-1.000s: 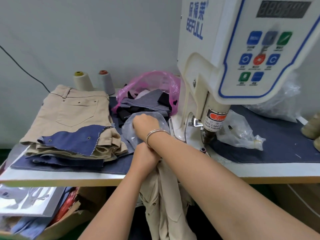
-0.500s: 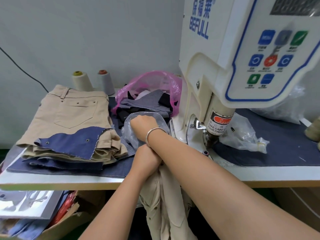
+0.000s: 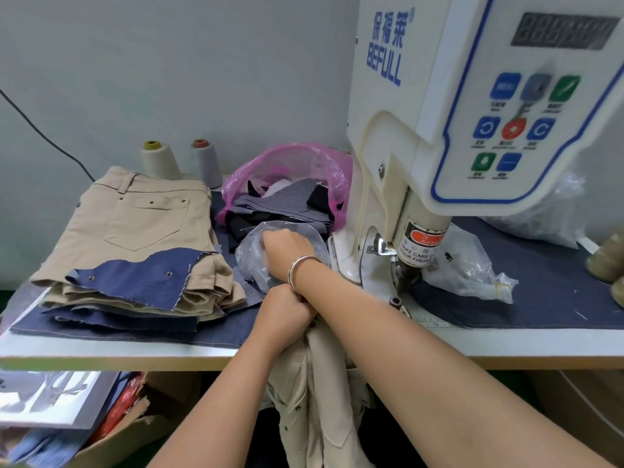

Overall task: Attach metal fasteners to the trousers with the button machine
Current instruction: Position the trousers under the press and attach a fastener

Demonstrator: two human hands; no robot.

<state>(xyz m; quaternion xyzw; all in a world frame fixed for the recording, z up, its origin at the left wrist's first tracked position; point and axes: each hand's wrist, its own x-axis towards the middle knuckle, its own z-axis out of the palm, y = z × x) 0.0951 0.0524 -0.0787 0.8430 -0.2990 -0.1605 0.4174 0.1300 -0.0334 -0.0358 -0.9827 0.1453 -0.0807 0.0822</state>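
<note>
The white button machine (image 3: 439, 96) stands at the right, its press head (image 3: 410, 271) above a small lower die (image 3: 394, 302). My right hand (image 3: 285, 253), with a metal bangle on the wrist, reaches across into a clear plastic bag (image 3: 251, 258) left of the machine; its fingertips are hidden in the plastic. Just beneath that wrist, my left hand (image 3: 283, 315) grips beige trousers (image 3: 324, 383) that hang over the table's front edge. No fastener is visible in either hand.
A stack of beige trousers (image 3: 141, 217) with a blue denim scrap (image 3: 135, 275) on top lies at the left. Behind are two thread cones (image 3: 158, 160), a pink bag of fabric scraps (image 3: 293, 163) and another clear bag (image 3: 469, 265). A cardboard box (image 3: 111, 434) sits under the table (image 3: 101, 356).
Both hands stay where they were; my right hand shifts only slightly inside the clear bag. The view has drifted a little.
</note>
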